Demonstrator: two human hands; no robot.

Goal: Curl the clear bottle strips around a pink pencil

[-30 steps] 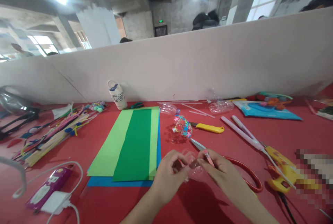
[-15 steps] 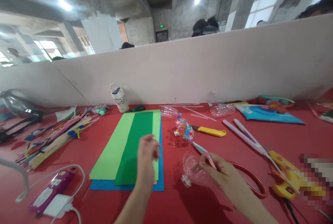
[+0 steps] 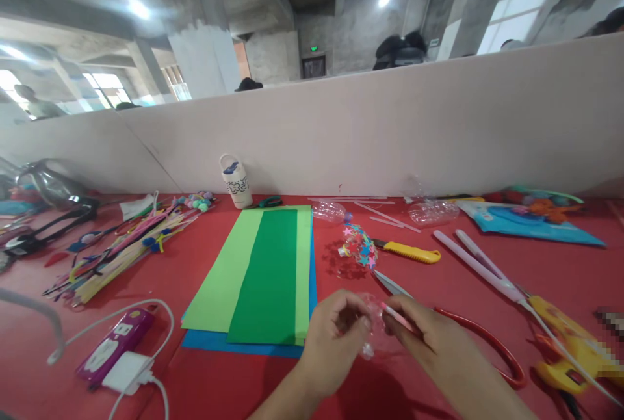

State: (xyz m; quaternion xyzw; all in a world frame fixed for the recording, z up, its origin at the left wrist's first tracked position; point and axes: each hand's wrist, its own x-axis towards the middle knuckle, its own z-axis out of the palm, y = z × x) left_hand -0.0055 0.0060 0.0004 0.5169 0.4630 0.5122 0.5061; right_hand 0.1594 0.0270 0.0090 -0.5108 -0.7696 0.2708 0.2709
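Observation:
My left hand and my right hand meet low in the middle over the red table. Between them sits a clear cut plastic bottle piece; the fingers of both hands are curled on it. The right hand also pinches a thin pink strip against the plastic. Just behind the hands lie red-handled scissors, their blades pointing toward a bottle piece covered in coloured stars.
Green and blue paper sheets lie left of the hands. A yellow utility knife, pale hair straightener and yellow glue gun lie right. Pipe cleaners and sticks, a purple power strip sit left; a white partition stands behind.
My left hand, which had lifted over the green paper half a second ago, has come back to the clear bottle piece. The right hand stayed on it. The camera shifted slightly.

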